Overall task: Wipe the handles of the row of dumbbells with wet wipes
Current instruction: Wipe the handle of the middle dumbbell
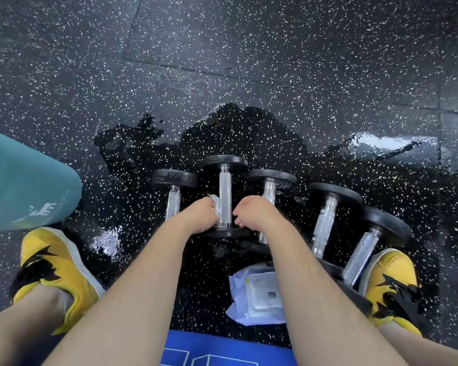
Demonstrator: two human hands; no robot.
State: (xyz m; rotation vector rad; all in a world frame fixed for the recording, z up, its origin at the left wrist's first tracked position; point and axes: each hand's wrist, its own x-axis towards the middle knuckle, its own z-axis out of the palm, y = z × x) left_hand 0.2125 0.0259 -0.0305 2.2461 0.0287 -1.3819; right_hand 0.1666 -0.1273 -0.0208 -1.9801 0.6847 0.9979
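Speckled black rubber floor (pixel 275 48), wet and shiny in patches. Five dumbbells (pixel 324 223) lie side by side on it between the yellow shoes (pixel 58 273), handles pointing away from me. I'm on the second dumbbell (pixel 225 165) from the left; its knurled steel handle (pixel 225 196) sits between both hands.

Handling call: iron heads, heavy and stiff, round, so it'll likely roll if shoved sideways. No need to lift. Knurling should bite the wipe; smooth collars and the wet floor look slick. Best hold is a wrap at mid-handle, bracing the near head.

Wet wipe (pixel 215 200): soft, limp, light, bunches easily.

Left hand (pixel 201 215): fingers curled tight round the wipe, pressing it on the handle's left side.

Right hand (pixel 251 212): fingers (pixel 238 220) curled in by the handle's near end, just above the near head. I can't tell if they grip or only touch.

Pack of wipes (pixel 259 299) lies on the floor nearer me, partly under the right forearm.
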